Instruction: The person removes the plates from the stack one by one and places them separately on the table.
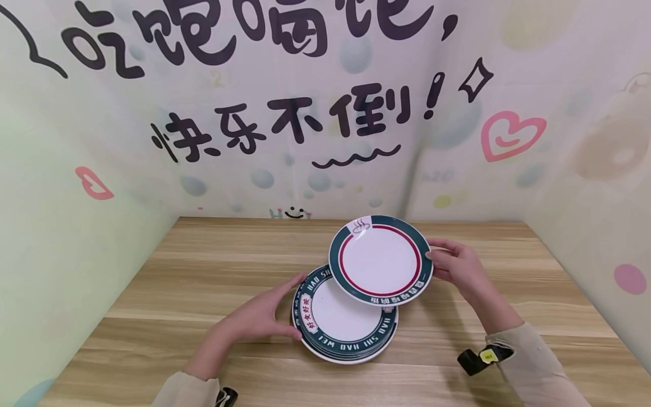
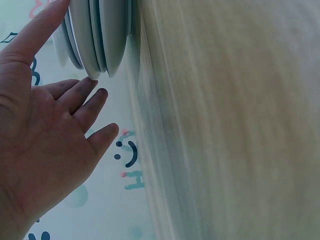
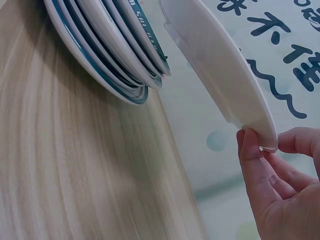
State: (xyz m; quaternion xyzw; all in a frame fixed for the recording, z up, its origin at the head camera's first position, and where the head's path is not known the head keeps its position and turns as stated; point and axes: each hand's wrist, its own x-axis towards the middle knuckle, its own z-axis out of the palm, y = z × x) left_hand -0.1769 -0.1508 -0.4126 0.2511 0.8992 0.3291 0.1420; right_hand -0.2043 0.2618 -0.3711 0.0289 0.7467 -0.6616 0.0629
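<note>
My right hand [image 1: 460, 265] pinches the right rim of a white plate [image 1: 378, 260] with a dark green band and a red ring. This plate is raised and tilted, overlapping the back right of a stack of plates [image 1: 346, 316] in the head view. In the right wrist view, the underside of the held plate [image 3: 225, 65] shows, with a gap between it and the stack [image 3: 100, 45]. At the stack's left side my left hand [image 1: 261, 314] has its thumb and fingers spread, fingertips right at the rims. The left wrist view shows its fingers [image 2: 92, 110] extended beside the stacked rims [image 2: 100, 40].
The stack stands on a wood-grain table [image 1: 203, 294]. A printed wall covering [image 1: 285, 181] with dark lettering rises behind the table's back edge, and pale walls close in the left and right sides. Dark straps with small devices [image 1: 485, 359] sit at the wrists.
</note>
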